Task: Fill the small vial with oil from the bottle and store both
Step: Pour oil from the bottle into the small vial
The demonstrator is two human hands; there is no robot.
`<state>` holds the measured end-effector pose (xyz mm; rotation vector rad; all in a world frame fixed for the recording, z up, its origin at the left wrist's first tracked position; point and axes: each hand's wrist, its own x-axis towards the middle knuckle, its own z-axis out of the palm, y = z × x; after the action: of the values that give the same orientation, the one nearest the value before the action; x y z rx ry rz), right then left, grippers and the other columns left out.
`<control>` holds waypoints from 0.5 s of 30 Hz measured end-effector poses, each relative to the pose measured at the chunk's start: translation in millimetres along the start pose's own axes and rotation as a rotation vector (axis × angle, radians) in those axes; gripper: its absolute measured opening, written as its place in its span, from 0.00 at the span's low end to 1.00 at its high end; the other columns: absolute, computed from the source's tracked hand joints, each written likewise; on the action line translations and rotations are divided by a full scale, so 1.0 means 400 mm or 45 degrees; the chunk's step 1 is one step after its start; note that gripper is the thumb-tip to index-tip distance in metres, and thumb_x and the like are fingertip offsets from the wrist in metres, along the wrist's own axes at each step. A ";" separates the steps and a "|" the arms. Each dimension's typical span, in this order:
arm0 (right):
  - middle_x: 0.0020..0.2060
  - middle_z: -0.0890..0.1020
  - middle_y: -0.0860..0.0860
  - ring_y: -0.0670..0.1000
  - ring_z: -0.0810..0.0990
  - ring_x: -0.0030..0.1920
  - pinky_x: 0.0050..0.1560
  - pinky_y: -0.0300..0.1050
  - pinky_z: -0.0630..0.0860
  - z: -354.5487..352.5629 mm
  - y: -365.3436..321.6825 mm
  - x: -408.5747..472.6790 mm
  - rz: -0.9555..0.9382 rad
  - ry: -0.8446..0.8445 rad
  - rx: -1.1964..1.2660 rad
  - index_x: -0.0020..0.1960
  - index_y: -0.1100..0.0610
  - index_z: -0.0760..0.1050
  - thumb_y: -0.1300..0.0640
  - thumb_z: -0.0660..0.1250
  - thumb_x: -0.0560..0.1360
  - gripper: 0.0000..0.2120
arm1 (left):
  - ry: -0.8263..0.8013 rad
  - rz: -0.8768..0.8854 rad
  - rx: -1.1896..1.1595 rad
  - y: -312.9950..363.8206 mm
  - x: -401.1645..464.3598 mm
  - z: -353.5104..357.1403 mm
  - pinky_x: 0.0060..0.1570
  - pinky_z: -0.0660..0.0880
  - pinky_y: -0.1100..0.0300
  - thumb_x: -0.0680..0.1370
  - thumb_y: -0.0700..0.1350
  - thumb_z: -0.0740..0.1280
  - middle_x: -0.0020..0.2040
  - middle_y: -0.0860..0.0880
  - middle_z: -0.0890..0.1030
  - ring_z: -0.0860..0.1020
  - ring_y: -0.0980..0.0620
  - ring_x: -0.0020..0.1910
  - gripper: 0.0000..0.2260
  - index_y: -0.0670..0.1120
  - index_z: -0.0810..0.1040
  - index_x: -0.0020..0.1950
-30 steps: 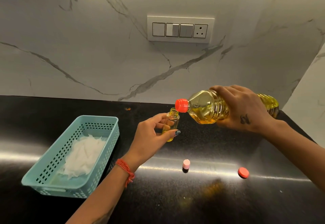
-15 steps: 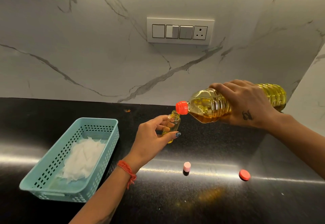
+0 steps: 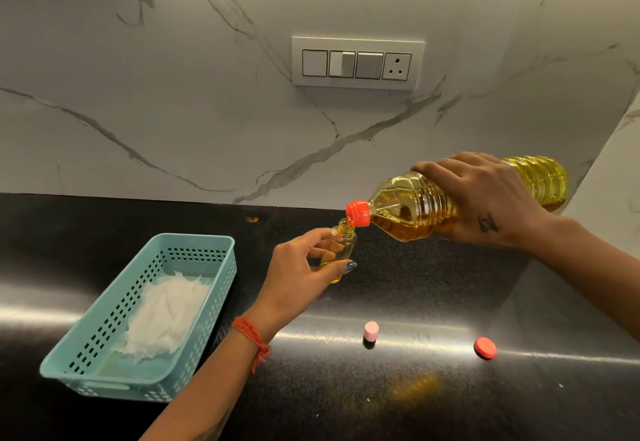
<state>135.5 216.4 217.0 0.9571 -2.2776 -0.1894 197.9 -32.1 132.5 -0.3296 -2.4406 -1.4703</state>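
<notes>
**Bottle tipped over the vial**

Your right hand [image 3: 485,198] is clamped around the oil bottle [image 3: 415,212], held nearly flat, its orange spout at the vial [image 3: 341,250] mouth. Your left hand [image 3: 301,278] is closed on the vial, above the counter [image 3: 450,284] middle.

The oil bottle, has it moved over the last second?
Yes. The oil bottle tipped further, its orange spout now down at the vial mouth, against the countertop.

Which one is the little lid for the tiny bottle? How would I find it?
Look at the shiny black counter, in front of the hands. Two small lids lie there: the flat round red cap on the right, and the pink cap left of it. Yours is probably the pink one: taller, narrower, standing upright.
</notes>
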 end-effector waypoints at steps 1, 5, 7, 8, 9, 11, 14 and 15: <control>0.47 0.83 0.58 0.62 0.81 0.44 0.45 0.56 0.77 0.000 0.000 0.000 -0.001 0.001 0.001 0.63 0.57 0.68 0.43 0.78 0.58 0.40 | 0.000 0.001 0.007 0.000 0.000 0.000 0.48 0.80 0.56 0.70 0.46 0.73 0.48 0.52 0.81 0.80 0.54 0.48 0.18 0.49 0.76 0.58; 0.46 0.83 0.58 0.62 0.82 0.43 0.45 0.56 0.77 -0.001 0.001 0.002 -0.001 0.008 -0.001 0.63 0.57 0.68 0.43 0.79 0.57 0.40 | 0.004 -0.003 0.017 -0.001 0.001 -0.001 0.49 0.80 0.55 0.70 0.46 0.73 0.49 0.51 0.81 0.80 0.53 0.49 0.18 0.49 0.76 0.59; 0.47 0.83 0.58 0.62 0.82 0.44 0.45 0.56 0.77 -0.002 0.001 0.002 -0.004 0.006 -0.006 0.63 0.57 0.68 0.44 0.79 0.57 0.40 | 0.004 -0.002 0.020 0.000 0.000 -0.001 0.49 0.80 0.55 0.70 0.46 0.73 0.49 0.51 0.81 0.80 0.53 0.48 0.18 0.49 0.76 0.59; 0.47 0.83 0.58 0.62 0.82 0.44 0.46 0.56 0.77 -0.002 0.001 0.002 -0.005 0.003 -0.008 0.63 0.57 0.68 0.43 0.79 0.57 0.40 | 0.004 0.000 0.023 0.000 0.000 -0.001 0.49 0.80 0.55 0.70 0.46 0.73 0.49 0.51 0.81 0.80 0.52 0.48 0.18 0.49 0.76 0.59; 0.47 0.83 0.58 0.62 0.82 0.44 0.46 0.56 0.77 -0.002 0.001 0.002 -0.006 0.001 -0.008 0.63 0.57 0.68 0.43 0.79 0.57 0.40 | 0.005 0.001 0.025 0.001 0.000 -0.001 0.49 0.80 0.55 0.70 0.45 0.73 0.49 0.51 0.81 0.80 0.52 0.48 0.18 0.49 0.76 0.59; 0.47 0.83 0.58 0.62 0.81 0.45 0.46 0.57 0.77 -0.004 0.003 0.002 -0.011 -0.002 -0.010 0.63 0.57 0.68 0.43 0.78 0.58 0.40 | 0.008 0.001 0.031 0.001 -0.001 0.000 0.49 0.80 0.55 0.70 0.46 0.73 0.49 0.51 0.81 0.80 0.52 0.48 0.18 0.49 0.76 0.59; 0.48 0.83 0.58 0.62 0.81 0.45 0.46 0.57 0.77 -0.006 0.006 0.003 -0.017 -0.002 -0.008 0.63 0.57 0.67 0.43 0.78 0.58 0.40 | 0.013 0.005 0.041 0.003 0.000 0.001 0.50 0.80 0.56 0.70 0.46 0.73 0.50 0.50 0.81 0.80 0.52 0.49 0.18 0.48 0.76 0.59; 0.48 0.83 0.59 0.62 0.81 0.45 0.46 0.57 0.77 -0.006 0.007 0.004 -0.020 -0.002 -0.007 0.63 0.57 0.67 0.43 0.78 0.58 0.40 | 0.015 0.009 0.046 0.004 0.000 0.001 0.49 0.80 0.57 0.70 0.46 0.73 0.50 0.51 0.81 0.80 0.52 0.49 0.18 0.48 0.76 0.59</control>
<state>134.7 217.6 220.7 0.9722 -2.2707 -0.2029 198.4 -31.1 133.5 -0.3202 -2.4507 -1.4200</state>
